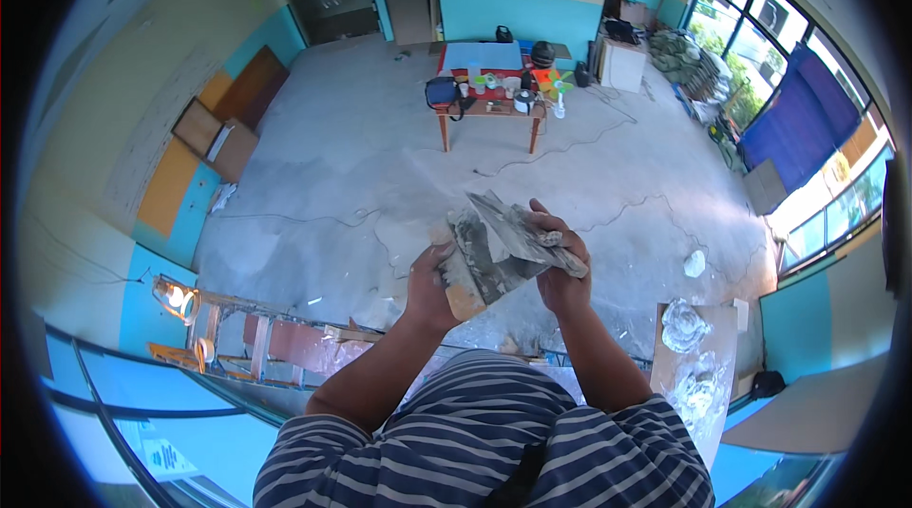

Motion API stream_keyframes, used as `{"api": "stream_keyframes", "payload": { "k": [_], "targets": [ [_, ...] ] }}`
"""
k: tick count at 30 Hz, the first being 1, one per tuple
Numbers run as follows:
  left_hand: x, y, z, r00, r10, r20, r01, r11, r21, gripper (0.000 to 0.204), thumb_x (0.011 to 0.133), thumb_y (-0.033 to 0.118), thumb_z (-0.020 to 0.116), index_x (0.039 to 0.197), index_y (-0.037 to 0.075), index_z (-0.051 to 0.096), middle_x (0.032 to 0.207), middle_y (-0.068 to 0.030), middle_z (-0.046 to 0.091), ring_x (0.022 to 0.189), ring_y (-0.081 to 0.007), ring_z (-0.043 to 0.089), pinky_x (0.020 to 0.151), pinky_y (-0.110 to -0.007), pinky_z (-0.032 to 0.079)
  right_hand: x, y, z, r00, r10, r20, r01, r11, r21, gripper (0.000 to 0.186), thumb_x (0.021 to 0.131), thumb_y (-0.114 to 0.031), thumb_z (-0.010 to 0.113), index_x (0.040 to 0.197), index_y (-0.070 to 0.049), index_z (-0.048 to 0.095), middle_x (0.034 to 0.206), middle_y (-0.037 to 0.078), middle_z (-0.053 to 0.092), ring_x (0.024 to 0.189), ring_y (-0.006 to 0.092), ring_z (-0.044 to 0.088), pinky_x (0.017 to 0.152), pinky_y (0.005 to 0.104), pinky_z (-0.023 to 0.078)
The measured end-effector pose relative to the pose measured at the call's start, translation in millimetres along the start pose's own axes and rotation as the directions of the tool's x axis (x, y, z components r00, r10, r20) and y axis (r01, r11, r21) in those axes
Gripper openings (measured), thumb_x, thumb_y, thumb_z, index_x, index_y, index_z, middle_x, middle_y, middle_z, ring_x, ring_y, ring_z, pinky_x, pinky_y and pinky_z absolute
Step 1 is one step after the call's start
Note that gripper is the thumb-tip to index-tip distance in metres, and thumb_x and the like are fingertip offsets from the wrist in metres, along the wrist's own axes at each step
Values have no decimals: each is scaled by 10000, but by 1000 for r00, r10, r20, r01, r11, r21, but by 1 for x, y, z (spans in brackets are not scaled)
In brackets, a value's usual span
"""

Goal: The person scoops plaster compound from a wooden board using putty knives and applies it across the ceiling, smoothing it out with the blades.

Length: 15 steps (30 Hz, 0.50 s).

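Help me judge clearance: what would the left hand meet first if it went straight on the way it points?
The left hand would first meet the grey-smeared flat piece it holds; beyond, probably the right hand, though depth is unclear.

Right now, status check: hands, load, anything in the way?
Left hand gripping grey-smeared plate. Right hand gripping grey-smeared blade. Cord on floor beyond.
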<state>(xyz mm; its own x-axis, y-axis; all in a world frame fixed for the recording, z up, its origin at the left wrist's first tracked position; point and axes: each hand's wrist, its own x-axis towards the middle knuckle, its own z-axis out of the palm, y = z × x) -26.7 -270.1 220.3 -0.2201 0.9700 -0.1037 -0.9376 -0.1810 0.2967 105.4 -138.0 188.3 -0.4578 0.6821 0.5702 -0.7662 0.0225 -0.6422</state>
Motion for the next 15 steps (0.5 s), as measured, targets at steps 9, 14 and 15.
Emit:
{"api": "stream_keyframes", "payload": {
  "k": [9, 14, 15],
  "targets": [
    [-4, -1, -29, 997, 69, -17, -67, 995, 71, 450, 920, 288, 484, 1284, 25, 500, 1185, -158, 613, 1065, -325, 617, 959, -482, 472, 10, -2, -27, 986, -61, 157, 122, 899, -421, 64, 868, -27, 615, 927, -35, 594, 1133, 145, 626, 1228, 361, 501, 1028, 468, 381],
    [-5, 1, -46, 993, 112, -30, -112, 994, 19, 414, 931, 272, 485, 1272, 40, 507, 1156, -146, 619, 1053, -330, 615, 951, -513, 469, 9, 12, -49, 976, -40, 216, 143, 861, -489, 65, 863, -7, 609, 926, -22, 599, 1120, 140, 632, 1198, 326, 528, 1002, 424, 411],
    [-4, 1, -49, 988, 136, -76, -135, 991, 11, 408, 931, 266, 488, 1270, 39, 505, 1159, -146, 617, 1059, -329, 612, 951, -513, 470, 6, 21, -58, 989, -15, 147, 86, 868, -489, 75, 864, 8, 596, 933, -18, 608, 1117, 139, 634, 1171, 312, 546, 988, 409, 423]
  ]
}}
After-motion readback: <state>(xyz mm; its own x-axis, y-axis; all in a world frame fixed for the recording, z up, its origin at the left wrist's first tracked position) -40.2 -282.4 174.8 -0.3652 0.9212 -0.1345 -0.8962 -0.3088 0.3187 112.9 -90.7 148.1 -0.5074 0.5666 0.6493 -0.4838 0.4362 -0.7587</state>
